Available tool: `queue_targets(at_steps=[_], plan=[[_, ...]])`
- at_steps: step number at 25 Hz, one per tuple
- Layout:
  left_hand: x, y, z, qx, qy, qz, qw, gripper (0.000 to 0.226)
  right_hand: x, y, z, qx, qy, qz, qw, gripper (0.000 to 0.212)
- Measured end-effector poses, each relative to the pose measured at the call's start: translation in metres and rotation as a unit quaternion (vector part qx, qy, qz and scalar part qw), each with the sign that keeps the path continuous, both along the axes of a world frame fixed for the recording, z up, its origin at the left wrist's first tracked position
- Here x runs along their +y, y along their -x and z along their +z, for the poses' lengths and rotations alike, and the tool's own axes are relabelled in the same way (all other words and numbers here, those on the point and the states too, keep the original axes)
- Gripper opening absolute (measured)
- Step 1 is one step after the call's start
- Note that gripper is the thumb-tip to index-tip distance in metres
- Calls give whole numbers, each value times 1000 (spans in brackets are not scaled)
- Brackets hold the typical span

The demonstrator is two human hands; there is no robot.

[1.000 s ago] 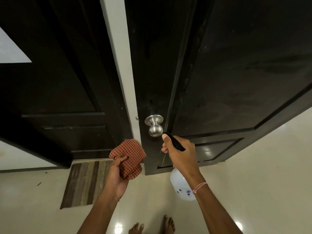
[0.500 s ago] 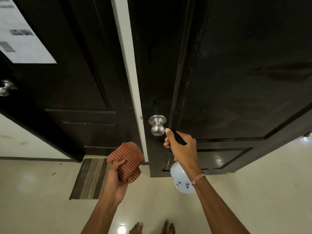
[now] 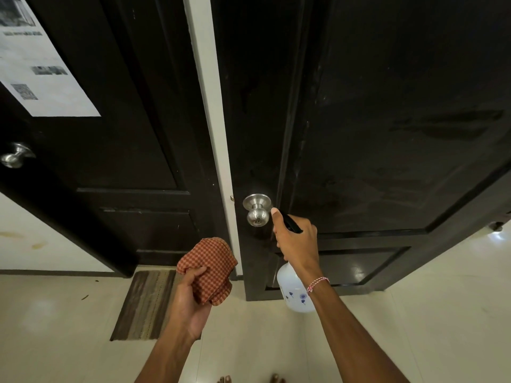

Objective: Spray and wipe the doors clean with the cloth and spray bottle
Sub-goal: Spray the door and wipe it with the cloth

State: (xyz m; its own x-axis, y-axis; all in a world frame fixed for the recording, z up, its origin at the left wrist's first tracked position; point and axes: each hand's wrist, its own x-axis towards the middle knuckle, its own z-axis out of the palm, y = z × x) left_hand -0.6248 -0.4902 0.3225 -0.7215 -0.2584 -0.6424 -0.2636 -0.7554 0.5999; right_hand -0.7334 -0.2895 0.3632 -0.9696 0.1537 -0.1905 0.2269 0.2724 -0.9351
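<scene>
Head view shows your right hand (image 3: 297, 246) curled round the spray bottle (image 3: 294, 293), just beside the knob (image 3: 257, 209) of the right door (image 3: 387, 134). Your left hand (image 3: 190, 297) grips the bunched checked cloth (image 3: 211, 268), below the left door (image 3: 124, 120).

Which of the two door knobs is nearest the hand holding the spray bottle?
The middle knob, right beside the right hand gripping the spray bottle; the other knob is far off at the left edge.

thin twisted pink-and-white thread bracelet (image 3: 318, 284) at wrist of right hand (image 3: 298, 246), lower right of centre. forearms (image 3: 356, 335) bare. toes of two bare feet (image 3: 224, 379) at bottom edge.
</scene>
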Motion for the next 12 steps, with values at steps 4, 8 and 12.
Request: queue_targets(at_steps=[4,8,12], plan=[[4,6,5,16,-20,9,1000,51,2,-1,-3,3,21,-14,1000,88],[13,28,15,73,14,1,997,50,13,-13,-7,-1,35,-41,999,106],[50,88,30,154,323,-110,927,44,23,-24,-5,7,44,-70,997,80]])
